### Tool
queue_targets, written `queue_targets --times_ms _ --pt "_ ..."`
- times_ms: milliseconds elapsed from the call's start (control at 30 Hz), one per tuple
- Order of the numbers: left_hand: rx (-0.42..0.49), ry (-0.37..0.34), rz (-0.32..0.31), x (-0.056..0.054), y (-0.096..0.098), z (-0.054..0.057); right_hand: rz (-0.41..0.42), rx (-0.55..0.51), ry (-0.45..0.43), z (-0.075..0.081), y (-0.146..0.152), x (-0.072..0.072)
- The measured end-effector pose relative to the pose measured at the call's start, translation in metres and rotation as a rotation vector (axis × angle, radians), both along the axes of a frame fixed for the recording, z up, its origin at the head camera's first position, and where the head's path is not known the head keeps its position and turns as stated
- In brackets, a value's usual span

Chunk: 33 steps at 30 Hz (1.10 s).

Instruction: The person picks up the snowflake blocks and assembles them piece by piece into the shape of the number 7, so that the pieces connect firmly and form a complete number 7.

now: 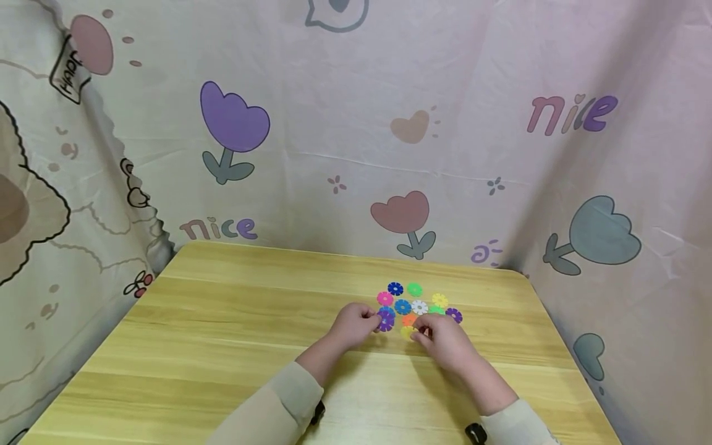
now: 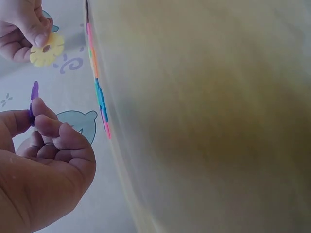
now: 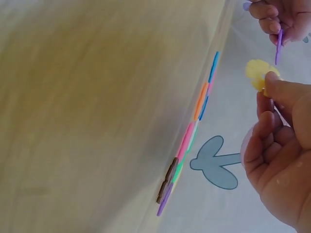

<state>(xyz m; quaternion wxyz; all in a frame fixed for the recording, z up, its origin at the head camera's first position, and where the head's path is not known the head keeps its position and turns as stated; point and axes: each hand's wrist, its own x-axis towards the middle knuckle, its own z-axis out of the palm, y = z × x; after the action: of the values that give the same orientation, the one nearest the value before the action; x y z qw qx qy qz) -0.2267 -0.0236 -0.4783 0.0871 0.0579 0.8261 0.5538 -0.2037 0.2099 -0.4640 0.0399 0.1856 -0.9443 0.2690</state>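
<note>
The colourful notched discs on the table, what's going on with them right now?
A person's left hand is pinching a purple disc, and their right hand is pinching a yellow disc. Both held discs are raised off the table and are apart from each other. The other discs, in several colours, lie clustered on the table near the hands.
</note>
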Motion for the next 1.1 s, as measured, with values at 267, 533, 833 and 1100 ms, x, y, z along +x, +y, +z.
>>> queue_targets --times_ms 267,533,833,1100 --pt "0.025 -0.017 0.015 0.004 -0.002 0.002 -0.014 -0.088 0.018 0.003 -0.004 0.004" --pt "0.036 -0.008 0.006 0.004 -0.004 0.003 0.015 -0.116 0.055 0.001 -0.007 0.003" --pt "0.059 -0.007 0.006 0.005 -0.004 0.002 0.006 -0.148 0.08 0.001 -0.01 0.003" --pt "0.062 -0.006 -0.002 0.006 -0.004 0.003 -0.003 -0.164 0.088 0.001 -0.012 0.004"
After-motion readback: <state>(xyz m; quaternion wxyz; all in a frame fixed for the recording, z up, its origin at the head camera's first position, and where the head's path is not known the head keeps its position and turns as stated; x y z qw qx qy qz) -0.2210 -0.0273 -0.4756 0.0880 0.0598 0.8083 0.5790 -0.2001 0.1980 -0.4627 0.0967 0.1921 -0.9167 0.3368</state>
